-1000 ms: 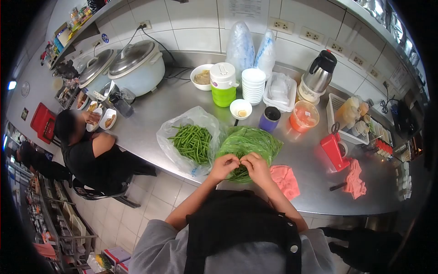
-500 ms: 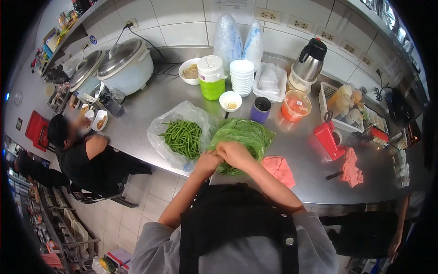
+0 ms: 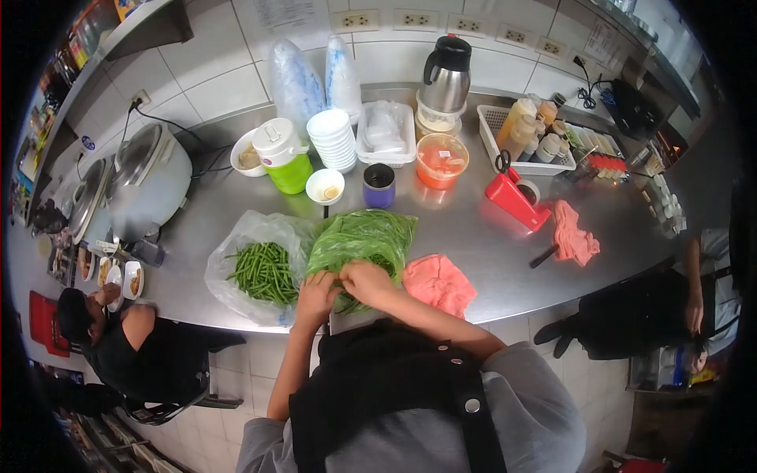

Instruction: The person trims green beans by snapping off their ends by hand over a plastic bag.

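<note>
My left hand (image 3: pixel 317 293) and my right hand (image 3: pixel 367 282) meet at the near side of a green plastic bag (image 3: pixel 359 236) that holds long green beans. Both hands have their fingers pinched together. Whatever lies between the fingertips is too small and hidden to name. Some green beans (image 3: pixel 347 303) show just below the hands. Left of them, a clear plastic bag (image 3: pixel 225 260) lies open with short cut green bean pieces (image 3: pixel 264 272) heaped inside.
A pink cloth (image 3: pixel 440 285) lies right of the green bag. Behind stand a purple tumbler (image 3: pixel 379 188), a small white bowl (image 3: pixel 325 187), a green-and-white jug (image 3: pixel 282 162) and an orange-filled tub (image 3: pixel 441 162). A red holder (image 3: pixel 514 203) sits farther right. People are at left (image 3: pixel 142 347) and right (image 3: pixel 639 315).
The camera view has turned to the right, so the counter things appear farther left. My hands remain together at the green bag, now slightly more apart at the wrists.
</note>
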Motion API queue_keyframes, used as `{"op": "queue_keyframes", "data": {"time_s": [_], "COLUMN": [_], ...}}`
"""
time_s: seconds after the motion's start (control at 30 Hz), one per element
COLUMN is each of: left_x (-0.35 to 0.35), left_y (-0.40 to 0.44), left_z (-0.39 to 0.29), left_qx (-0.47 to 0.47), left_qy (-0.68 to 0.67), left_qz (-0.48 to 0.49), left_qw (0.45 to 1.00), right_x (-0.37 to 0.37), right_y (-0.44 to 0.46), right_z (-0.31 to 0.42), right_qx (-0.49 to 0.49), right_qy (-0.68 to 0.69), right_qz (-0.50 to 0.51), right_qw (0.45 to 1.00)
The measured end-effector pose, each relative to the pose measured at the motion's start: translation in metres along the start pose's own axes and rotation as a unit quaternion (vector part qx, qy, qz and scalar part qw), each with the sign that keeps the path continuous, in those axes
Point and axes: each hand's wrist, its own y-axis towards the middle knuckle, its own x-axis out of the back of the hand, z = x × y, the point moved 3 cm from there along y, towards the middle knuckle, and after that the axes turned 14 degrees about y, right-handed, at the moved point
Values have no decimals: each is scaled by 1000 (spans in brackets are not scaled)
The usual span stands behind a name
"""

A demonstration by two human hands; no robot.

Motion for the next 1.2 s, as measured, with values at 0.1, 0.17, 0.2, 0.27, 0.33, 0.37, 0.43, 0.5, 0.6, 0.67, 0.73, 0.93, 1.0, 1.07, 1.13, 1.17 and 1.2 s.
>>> {"op": "queue_keyframes", "data": {"time_s": [0.1, 0.17, 0.2, 0.27, 0.33, 0.37, 0.43, 0.5, 0.6, 0.67, 0.73, 0.93, 1.0, 1.07, 1.13, 1.17, 1.2], "left_x": [1, 2, 5, 3, 5, 6, 24, 51, 71, 61, 55, 48, 40, 30, 19, 15, 14], "left_y": [5, 7, 9, 9, 6, 5, 9, 16, 24, 24, 25, 20, 13, 7, 10, 10, 11], "left_z": [-1, -3, -7, -8, -2, 1, 1, -6, -19, -13, -13, -15, -5, 8, 15, 15, 6], "left_qx": [80, 151, 152, 155, 165, 165, 187, 175, -18, -25, -36, 24, 183, 210, 215, 210, 204], "left_qy": [-116, -207, -241, -291, -272, -258, -234, -228, 14, 39, 64, -90, -311, -375, -455, -453, -475], "left_qz": [-10, -12, -16, 5, -17, -32, -53, -133, -139, -112, -82, -124, -103, -101, -79, -83, -58], "left_qw": [990, 967, 958, 944, 948, 952, 952, 949, 990, 993, 994, 988, 927, 897, 861, 862, 854], "right_x": [14, 10, 0, 5, 16, 20, 30, 37, 39, 41, 44, 38, 31, 29, 37, 39, 40], "right_y": [5, 8, 9, 6, 3, 2, -1, -3, -5, -5, -4, 2, -3, 4, 7, 5, 6], "right_z": [6, 0, -13, -12, -1, 1, 5, 12, 24, 26, 32, 15, 1, -22, -12, -10, -9], "right_qx": [34, 16, 14, 39, 12, 14, 47, 90, 146, 141, 162, 85, -11, -95, -87, -97, -86], "right_qy": [174, 395, 378, 315, 284, 284, 183, 111, -46, -70, -97, 90, 212, 502, 551, 601, 609], "right_qz": [-48, -47, -42, -67, -112, -105, -98, -88, -89, -81, -88, -67, -33, -2, -21, -36, -27], "right_qw": [983, 917, 925, 946, 952, 953, 977, 986, 984, 984, 978, 990, 977, 860, 830, 793, 788]}}
